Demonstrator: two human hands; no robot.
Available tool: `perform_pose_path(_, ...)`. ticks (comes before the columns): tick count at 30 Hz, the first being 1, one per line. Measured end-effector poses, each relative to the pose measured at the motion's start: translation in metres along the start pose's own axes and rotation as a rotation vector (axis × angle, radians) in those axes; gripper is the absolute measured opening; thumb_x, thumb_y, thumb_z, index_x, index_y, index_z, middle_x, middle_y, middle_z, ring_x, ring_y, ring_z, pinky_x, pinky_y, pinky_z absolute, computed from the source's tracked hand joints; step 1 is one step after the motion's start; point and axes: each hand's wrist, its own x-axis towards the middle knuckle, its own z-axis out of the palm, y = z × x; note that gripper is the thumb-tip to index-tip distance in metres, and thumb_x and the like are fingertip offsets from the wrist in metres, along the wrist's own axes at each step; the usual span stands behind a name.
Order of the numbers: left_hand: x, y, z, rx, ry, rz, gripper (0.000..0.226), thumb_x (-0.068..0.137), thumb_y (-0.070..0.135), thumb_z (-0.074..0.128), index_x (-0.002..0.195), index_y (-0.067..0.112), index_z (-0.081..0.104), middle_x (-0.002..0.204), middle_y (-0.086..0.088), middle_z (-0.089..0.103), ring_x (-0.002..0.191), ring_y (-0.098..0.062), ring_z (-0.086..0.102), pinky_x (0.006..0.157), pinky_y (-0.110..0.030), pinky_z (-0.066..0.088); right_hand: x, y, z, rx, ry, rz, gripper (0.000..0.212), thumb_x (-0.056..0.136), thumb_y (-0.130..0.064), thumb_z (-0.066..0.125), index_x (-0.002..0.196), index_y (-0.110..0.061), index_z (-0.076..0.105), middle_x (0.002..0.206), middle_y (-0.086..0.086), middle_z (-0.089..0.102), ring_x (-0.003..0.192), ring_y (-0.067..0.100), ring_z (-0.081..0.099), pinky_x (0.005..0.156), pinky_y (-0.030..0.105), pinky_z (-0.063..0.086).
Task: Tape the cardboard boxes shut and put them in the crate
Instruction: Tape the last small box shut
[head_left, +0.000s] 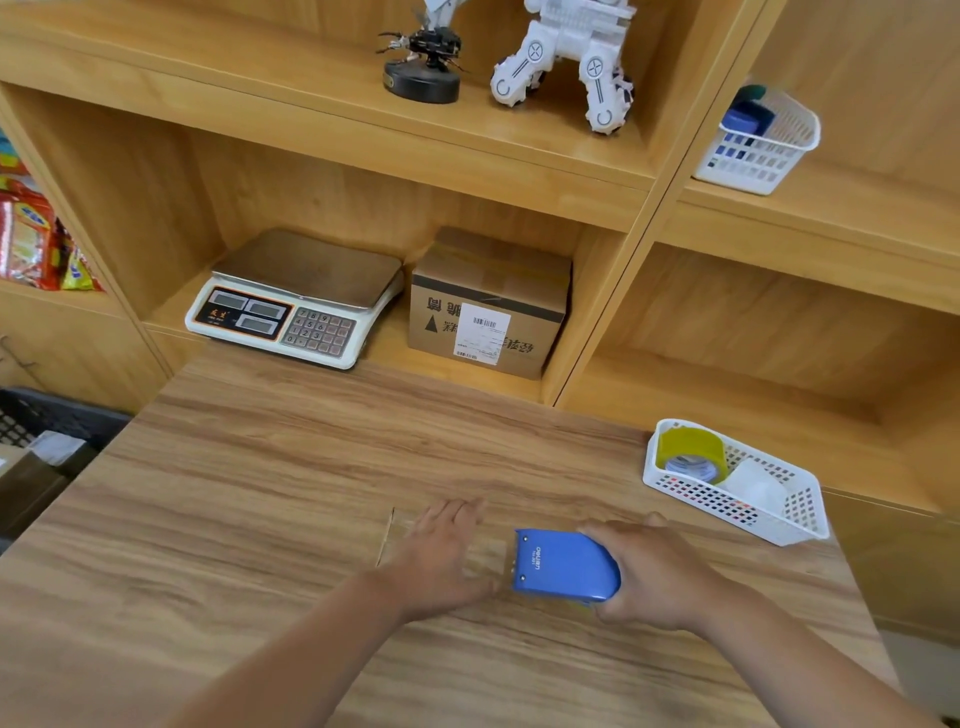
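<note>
My right hand (655, 571) grips a blue tape dispenser (563, 565) low over the wooden table (260, 493). A strip of clear tape (485, 556) runs from the dispenser's mouth leftward, flat on the table. My left hand (441, 556) lies flat with straight fingers on that strip, just left of the dispenser. A cardboard box (488, 301) with a white shipping label stands in the shelf bay behind the table. A dark crate (47, 415) shows at the left edge, below table level, with a box partly visible inside.
A white weighing scale (296, 299) sits left of the box on the shelf. A white basket (737, 483) with tape rolls stands at the table's right rear. Robot models (566, 57) and another white basket (758, 140) occupy upper shelves. Snack packets (36, 239) fill the left shelf.
</note>
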Motion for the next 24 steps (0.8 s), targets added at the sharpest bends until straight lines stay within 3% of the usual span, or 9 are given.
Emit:
perform_pose_path(4, 0.007, -0.007, 0.000, -0.159, 0.122, -0.022, 0.045, 0.097, 0.029, 0.034, 0.141, 0.019, 0.038, 0.133, 0.006, 0.048, 0.127, -0.012, 0.037, 0.104, -0.020, 0.024, 0.001, -0.004, -0.004, -0.022, 0.001, -0.001, 0.061, 0.063, -0.061, 0.062, 0.117, -0.038, 0.045, 0.105, -0.018, 0.060, 0.092, 0.007, 0.054, 0.086, 0.026, 0.030)
perform_pose_path(7, 0.016, -0.013, 0.008, -0.150, 0.157, -0.040, 0.034, 0.100, 0.021, 0.037, 0.130, 0.020, 0.053, 0.127, 0.008, 0.054, 0.120, -0.012, 0.042, 0.102, -0.023, 0.029, 0.002, -0.011, -0.010, -0.094, -0.014, -0.014, 0.069, 0.063, -0.070, 0.063, 0.121, -0.037, 0.044, 0.110, -0.017, 0.059, 0.095, 0.009, 0.052, 0.081, 0.027, 0.026)
perform_pose_path(10, 0.021, -0.013, 0.015, -0.119, 0.224, -0.053, 0.027, 0.097, 0.018, 0.040, 0.108, 0.019, 0.065, 0.114, 0.008, 0.059, 0.112, -0.014, 0.046, 0.095, -0.024, 0.033, 0.001, -0.016, -0.016, -0.141, -0.030, -0.014, 0.072, 0.067, -0.073, 0.061, 0.126, -0.037, 0.040, 0.114, -0.014, 0.058, 0.091, 0.013, 0.045, 0.079, 0.027, 0.021)
perform_pose_path(14, 0.021, -0.011, 0.020, -0.117, 0.297, -0.083, 0.018, 0.091, 0.018, 0.048, 0.089, 0.020, 0.067, 0.101, 0.010, 0.059, 0.102, -0.011, 0.046, 0.087, -0.023, 0.034, -0.001, -0.023, -0.022, -0.185, -0.047, 0.002, 0.074, 0.072, -0.076, 0.055, 0.132, -0.037, 0.035, 0.117, -0.008, 0.056, 0.084, 0.012, 0.028, 0.074, 0.028, 0.016)
perform_pose_path(19, 0.024, -0.010, 0.025, -0.144, 0.331, -0.135, 0.015, 0.087, 0.023, 0.055, 0.083, 0.021, 0.069, 0.099, 0.011, 0.061, 0.101, -0.010, 0.047, 0.089, -0.024, 0.035, 0.000, -0.029, -0.018, -0.265, -0.031, 0.012, 0.074, 0.074, -0.080, 0.046, 0.133, -0.036, 0.034, 0.117, -0.004, 0.057, 0.099, 0.018, 0.048, 0.080, 0.030, 0.019)
perform_pose_path(24, 0.022, -0.011, 0.027, -0.154, 0.346, -0.132, 0.015, 0.084, 0.022, 0.057, 0.077, 0.026, 0.070, 0.095, 0.014, 0.061, 0.098, -0.009, 0.047, 0.083, -0.020, 0.033, 0.002, -0.034, -0.009, -0.301, 0.018, 0.025, 0.078, 0.072, -0.074, 0.051, 0.136, -0.034, 0.034, 0.116, -0.002, 0.058, 0.106, 0.021, 0.053, 0.094, 0.033, 0.022)
